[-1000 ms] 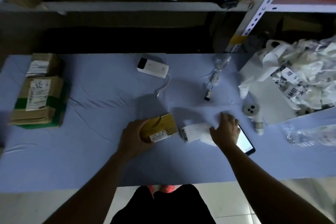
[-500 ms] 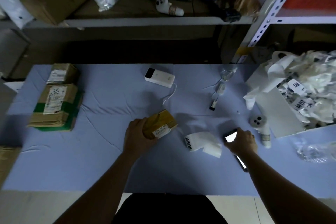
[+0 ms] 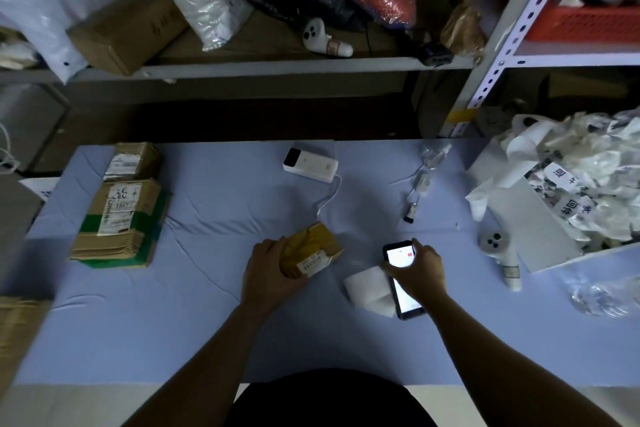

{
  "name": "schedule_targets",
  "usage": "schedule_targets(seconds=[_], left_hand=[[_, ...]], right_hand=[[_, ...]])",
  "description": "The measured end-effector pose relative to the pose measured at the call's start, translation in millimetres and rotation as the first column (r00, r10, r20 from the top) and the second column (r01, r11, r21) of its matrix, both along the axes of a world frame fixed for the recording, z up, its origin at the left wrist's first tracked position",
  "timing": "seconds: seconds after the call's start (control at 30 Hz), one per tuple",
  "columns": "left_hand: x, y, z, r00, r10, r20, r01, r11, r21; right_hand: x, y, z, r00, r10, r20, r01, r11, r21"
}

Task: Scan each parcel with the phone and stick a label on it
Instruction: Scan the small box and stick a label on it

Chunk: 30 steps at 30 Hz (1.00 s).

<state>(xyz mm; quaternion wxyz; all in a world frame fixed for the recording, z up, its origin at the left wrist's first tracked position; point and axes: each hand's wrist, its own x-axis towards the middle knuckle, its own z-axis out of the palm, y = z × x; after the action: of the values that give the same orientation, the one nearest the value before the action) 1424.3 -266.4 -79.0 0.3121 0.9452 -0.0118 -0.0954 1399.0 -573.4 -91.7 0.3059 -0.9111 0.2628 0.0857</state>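
Observation:
A small yellow-brown parcel (image 3: 313,250) with a white barcode sticker lies near the middle of the blue table (image 3: 207,322). My left hand (image 3: 268,276) grips its near left end. My right hand (image 3: 420,269) holds the phone (image 3: 401,282), screen lit, lifted just right of the parcel. A white roll of labels (image 3: 369,289) lies on the table under and left of the phone. Two more cardboard parcels, a small one (image 3: 133,161) and a larger flat one (image 3: 119,222), sit stacked at the table's left.
A white power bank (image 3: 310,165) with a cable lies at the back centre. A box of crumpled label backing (image 3: 568,191) fills the right side, with a white controller (image 3: 500,253) in front of it. Shelves with bags and boxes (image 3: 277,62) rise behind the table.
My right hand has picked the phone up from the table and brought it left, over the label roll, toward the parcel. My left hand stays on the parcel.

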Motion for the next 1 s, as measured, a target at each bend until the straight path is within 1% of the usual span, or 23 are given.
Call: schedule_targets(seconds=[0.1,0.3,0.43,0.53,0.6,0.67,0.73,0.87,1.0], left_hand=[[-3.6,2.3,-1.1,1.0,-0.002,0.008,0.002,1.0,0.023],[-10.2,6.6,-6.1,0.999,-0.016,0.045,0.013,0.997,0.073],[-10.0,8.1,-3.5,0.997,0.001,0.078,-0.007,0.997,0.083],[-9.8,9.2,-2.0,0.991,-0.001,0.133,-0.013,0.994,0.105],[-8.6,9.4,0.2,0.986,-0.007,0.164,-0.015,0.991,0.132],[-5.7,10.8,2.7,0.978,-0.004,0.209,-0.03,0.987,0.16],[-1.6,11.9,5.4,0.965,0.014,0.26,-0.063,0.982,0.18],[3.4,14.7,8.3,0.942,0.069,0.33,-0.132,0.976,0.173],[9.7,13.7,10.1,0.938,0.117,0.327,-0.183,0.967,0.178]], right_hand=[[-3.8,8.5,-7.1,0.998,0.028,-0.048,-0.029,0.999,-0.019],[-14.0,17.4,-14.9,0.989,0.129,-0.076,-0.134,0.989,-0.067],[-20.8,15.2,-17.0,0.955,0.241,-0.174,-0.262,0.959,-0.112],[-20.4,12.6,-10.9,0.943,0.236,-0.237,-0.27,0.954,-0.126],[-17.8,11.2,-6.4,0.946,0.241,-0.218,-0.268,0.957,-0.107],[-14.5,14.0,-0.6,0.951,0.266,-0.158,-0.282,0.955,-0.089],[-9.7,21.0,6.0,0.939,0.324,-0.115,-0.334,0.939,-0.085],[-3.8,39.3,16.9,0.852,0.5,-0.155,-0.518,0.849,-0.106],[-5.2,47.7,23.2,0.836,0.529,-0.149,-0.546,0.828,-0.123]])
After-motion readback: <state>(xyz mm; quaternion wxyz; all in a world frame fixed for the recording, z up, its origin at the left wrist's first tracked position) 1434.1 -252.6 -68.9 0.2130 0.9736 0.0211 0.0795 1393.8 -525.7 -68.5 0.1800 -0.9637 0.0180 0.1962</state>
